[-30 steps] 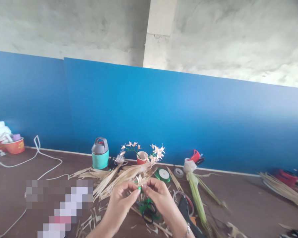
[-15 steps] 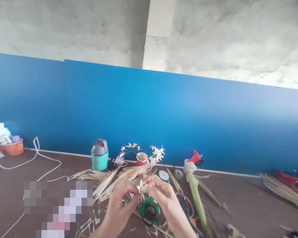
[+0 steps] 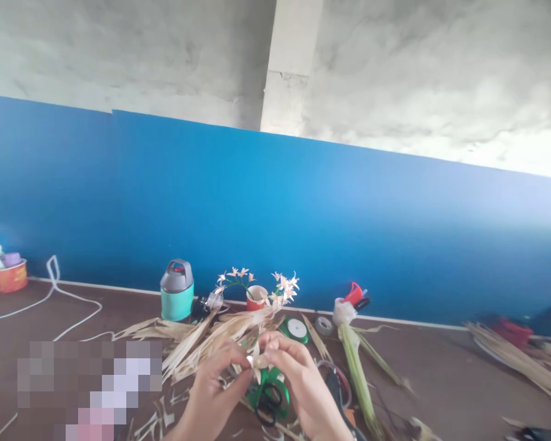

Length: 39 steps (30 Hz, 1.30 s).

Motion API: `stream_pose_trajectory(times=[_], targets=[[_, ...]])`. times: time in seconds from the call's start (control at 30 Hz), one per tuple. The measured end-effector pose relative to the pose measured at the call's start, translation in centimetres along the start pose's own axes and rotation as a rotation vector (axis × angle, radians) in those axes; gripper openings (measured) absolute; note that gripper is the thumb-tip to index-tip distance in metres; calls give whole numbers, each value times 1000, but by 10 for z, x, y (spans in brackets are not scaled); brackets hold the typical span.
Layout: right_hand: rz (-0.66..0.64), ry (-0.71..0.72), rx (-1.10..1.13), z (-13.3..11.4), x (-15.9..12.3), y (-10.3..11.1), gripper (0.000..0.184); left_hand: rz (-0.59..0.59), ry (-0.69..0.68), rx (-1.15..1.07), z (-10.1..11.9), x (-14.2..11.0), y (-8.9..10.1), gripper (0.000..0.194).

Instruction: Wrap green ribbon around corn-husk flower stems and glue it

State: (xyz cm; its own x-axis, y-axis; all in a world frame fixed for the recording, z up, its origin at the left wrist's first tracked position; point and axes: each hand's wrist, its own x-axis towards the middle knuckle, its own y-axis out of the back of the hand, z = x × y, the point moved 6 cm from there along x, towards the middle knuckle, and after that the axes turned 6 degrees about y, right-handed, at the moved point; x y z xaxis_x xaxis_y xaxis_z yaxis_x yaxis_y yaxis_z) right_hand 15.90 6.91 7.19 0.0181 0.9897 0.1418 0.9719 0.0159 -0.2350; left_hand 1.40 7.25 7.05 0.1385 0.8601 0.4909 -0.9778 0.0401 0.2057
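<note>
Between my two hands is a small cream flower [image 3: 257,362] with pointed petals, which looks made of dried corn husk. My left hand [image 3: 220,383] pinches it from the left side with thumb and forefinger. From the right, my right hand [image 3: 298,373] has its thumb and fingers closed on a petal. Just below lie black-handled scissors [image 3: 269,404] beside a green ribbon spool. Dried husk strips [image 3: 229,331] spread behind my hands, and thin husk scraps [image 3: 158,419] lie to the left.
Behind stand a turquoise flask [image 3: 177,294], a red cup [image 3: 256,298] with husk flowers, a green spool [image 3: 295,329] and a tape roll [image 3: 324,325]. A corn husk bundle [image 3: 360,373] lies right. A white cable [image 3: 78,300] crosses the left side. A blue partition [image 3: 275,208] backs the table.
The view has shifted slightly to the right. The flower has turned a little, so its petals face the camera more. Both hands keep their hold.
</note>
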Motion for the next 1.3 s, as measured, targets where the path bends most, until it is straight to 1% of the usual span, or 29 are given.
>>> stream_pose_trajectory(times=[0.1,0.23,0.3,0.4,0.47,0.5,0.57,0.6,0.63,0.67,0.7,0.77,0.83,0.9,0.97,1.0,1.1,1.17,1.2,1.23,1.3], targets=[[-1,-32,5,2,0,-2,11,-29,21,6,-7,0,-2,11],[33,28,-97,-8,-1,0,21,-73,24,-4,-10,0,-6,12],[-2,23,-99,-9,-1,-1,19,-113,14,-2,-8,0,-8,12],[-104,-20,-64,-3,-1,-4,18,-149,28,24,-4,-1,-11,14],[-117,-48,-82,2,0,-3,18,-154,32,41,-3,-1,-12,15],[-94,-53,-115,4,0,-1,18,-151,27,47,-3,-1,-12,14],[-2,-33,-198,4,2,7,22,-112,16,64,-5,0,-10,13],[51,-13,-235,2,2,11,26,-71,10,76,-7,1,-7,12],[84,3,-266,0,3,14,29,-20,3,96,-8,2,-4,12],[86,9,-292,-1,4,15,32,54,-19,123,-9,2,1,12],[57,3,-310,-1,4,14,36,116,-32,162,-10,2,5,11],[-52,-28,-317,2,6,7,40,168,-49,248,-12,1,8,11],[-146,-69,-266,8,6,0,41,175,-59,301,-12,0,8,11],[-192,-104,-198,15,5,-7,40,173,-49,290,-12,0,8,11],[-179,-116,-187,19,5,-9,38,169,15,208,-14,1,8,11],[-139,-104,-203,20,6,-7,37,159,78,141,-17,2,7,13],[38,-7,-265,15,9,5,34,81,354,-118,-29,4,0,20],[101,61,-286,12,11,11,33,27,504,-274,-33,3,-5,23],[104,77,-290,12,12,12,32,7,548,-333,-33,2,-7,24],[78,81,-292,13,13,12,32,-8,577,-379,-32,2,-9,25],[-30,61,-294,18,15,6,30,-33,606,-439,-30,1,-10,25]])
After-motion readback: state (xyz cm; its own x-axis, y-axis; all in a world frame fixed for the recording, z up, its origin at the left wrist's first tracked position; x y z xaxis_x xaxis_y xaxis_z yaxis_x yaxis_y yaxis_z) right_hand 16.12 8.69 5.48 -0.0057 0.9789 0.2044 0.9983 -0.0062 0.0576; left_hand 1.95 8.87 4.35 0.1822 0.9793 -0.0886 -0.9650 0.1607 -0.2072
